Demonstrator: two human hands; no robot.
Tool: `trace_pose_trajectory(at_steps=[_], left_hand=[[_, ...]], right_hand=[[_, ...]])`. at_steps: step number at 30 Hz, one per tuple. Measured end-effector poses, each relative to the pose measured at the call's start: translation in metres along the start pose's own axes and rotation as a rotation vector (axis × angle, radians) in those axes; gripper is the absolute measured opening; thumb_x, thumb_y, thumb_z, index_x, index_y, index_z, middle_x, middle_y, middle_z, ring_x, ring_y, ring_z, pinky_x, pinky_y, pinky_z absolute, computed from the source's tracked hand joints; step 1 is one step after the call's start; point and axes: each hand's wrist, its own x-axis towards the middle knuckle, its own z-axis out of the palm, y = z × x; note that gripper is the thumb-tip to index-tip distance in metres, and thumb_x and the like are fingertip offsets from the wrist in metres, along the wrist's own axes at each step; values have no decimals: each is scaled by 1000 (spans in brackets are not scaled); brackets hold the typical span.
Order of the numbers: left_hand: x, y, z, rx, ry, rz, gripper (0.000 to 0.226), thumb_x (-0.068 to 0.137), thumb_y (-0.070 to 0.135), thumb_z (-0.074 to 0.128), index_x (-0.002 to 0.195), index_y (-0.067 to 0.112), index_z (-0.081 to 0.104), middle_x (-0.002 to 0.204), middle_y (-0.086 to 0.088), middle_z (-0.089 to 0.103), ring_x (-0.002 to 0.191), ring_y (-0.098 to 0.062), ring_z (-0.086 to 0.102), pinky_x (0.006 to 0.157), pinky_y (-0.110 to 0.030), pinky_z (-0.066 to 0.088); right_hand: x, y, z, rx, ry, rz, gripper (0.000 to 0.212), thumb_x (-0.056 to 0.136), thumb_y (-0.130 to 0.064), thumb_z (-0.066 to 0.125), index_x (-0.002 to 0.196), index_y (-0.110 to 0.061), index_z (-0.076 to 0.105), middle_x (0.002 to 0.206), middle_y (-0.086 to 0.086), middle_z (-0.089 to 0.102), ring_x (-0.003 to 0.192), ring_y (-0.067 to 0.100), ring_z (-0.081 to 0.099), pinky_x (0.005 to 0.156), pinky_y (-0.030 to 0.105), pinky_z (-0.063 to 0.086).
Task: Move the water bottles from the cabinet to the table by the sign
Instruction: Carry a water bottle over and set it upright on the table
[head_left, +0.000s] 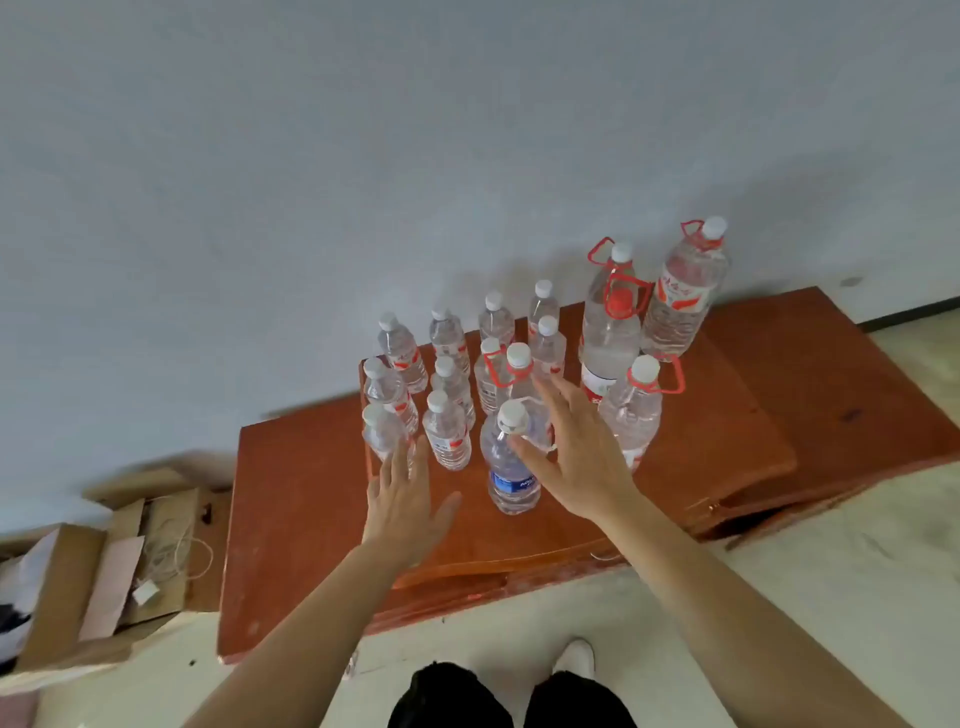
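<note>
Several clear water bottles with white caps stand on a low red-brown cabinet (291, 499). Small bottles (448, 436) fill the left of the group. Large bottles with red carry handles (685, 296) stand at the back right. A blue-labelled bottle (506, 467) stands nearest me. My right hand (576, 457) reaches over it with fingers spread and straight, the thumb close to its cap; it grips nothing. My left hand (402, 499) hovers open, its fingertips at the front-left small bottle (382, 431).
Open cardboard boxes (130, 561) with cables and paper sit on the floor to the left. A grey wall rises behind the cabinet. My legs and a white shoe (574, 657) stand on the pale floor just in front of the cabinet's edge.
</note>
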Motion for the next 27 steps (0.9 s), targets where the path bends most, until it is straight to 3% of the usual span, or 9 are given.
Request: trace_pose_trajectory(at_steps=[2,6,10,13,16,18,20,24,27], left_hand=[[5,0,11,14,-65,3,92,97,61,47,160,25,-10,169,-3,-16,157,-29,-4,124,-55,13],[36,-9,45,-30,-234,44,101,91,61,59,161,28,-5,170,0,-7,156,-27,2,122,-54,20],[75,-6,81,-105,-333,107,113,79,63,73,162,30,3,170,4,1,155,-25,5,122,-53,24],[103,2,108,-180,-342,139,120,67,74,77,160,37,11,169,7,12,155,-23,9,123,-54,22],[119,16,140,-229,-343,191,117,59,86,72,155,47,18,164,15,25,153,-18,19,124,-50,24],[120,25,155,-330,-306,165,103,60,77,79,147,46,33,155,17,39,146,-14,33,121,-44,32],[114,32,157,-438,-246,108,93,61,58,89,140,40,43,149,13,47,139,-15,41,117,-41,38],[105,33,149,-480,-201,72,93,63,39,93,142,32,46,148,7,50,135,-19,46,111,-41,42],[93,29,137,-420,-228,33,89,65,39,91,142,31,45,147,6,50,134,-20,46,111,-42,42]], right_hand=[[4,2,7,27,-37,-71,72,99,-71,37,161,-41,16,166,2,27,148,22,37,111,43,44],[10,10,29,26,-145,-20,66,98,-69,44,156,-43,27,160,0,33,141,21,42,105,42,51],[10,11,44,134,60,10,59,89,-64,65,133,-27,51,130,1,59,115,16,57,92,31,56],[-3,21,51,215,222,57,62,80,-51,82,119,-14,52,110,5,63,97,15,63,77,23,57],[-27,34,59,291,332,189,70,74,-50,85,121,-13,49,110,2,64,92,14,66,72,21,59],[-37,38,67,313,408,230,70,76,-49,82,122,-14,43,112,1,59,95,10,64,77,16,55],[-39,39,71,329,490,235,72,79,-48,79,121,-1,44,114,0,53,103,2,59,83,14,53],[-33,33,77,393,483,297,78,76,-35,80,114,20,40,121,-29,45,104,-5,56,86,12,50],[-34,23,77,472,457,409,83,76,-35,77,127,13,32,117,-15,47,103,-2,59,84,16,54]])
